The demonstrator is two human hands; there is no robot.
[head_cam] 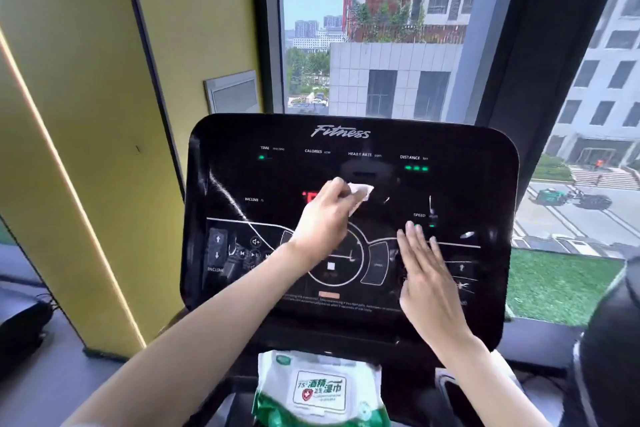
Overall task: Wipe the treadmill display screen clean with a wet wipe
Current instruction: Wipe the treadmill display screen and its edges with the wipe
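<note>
The black treadmill display screen (450,191) fills the middle of the view, with lit green and red readouts and white control markings. My left hand (322,218) is shut on a white wet wipe (360,196), pressing it against the screen's centre just right of the red digits. My right hand (427,279) lies flat on the lower right part of the panel, fingers together and stretched out, holding nothing.
A green and white pack of wet wipes (320,388) rests on the ledge below the console. A yellow wall (86,114) stands to the left. A large window (381,28) behind the console shows buildings. A dark object (609,350) sits at right.
</note>
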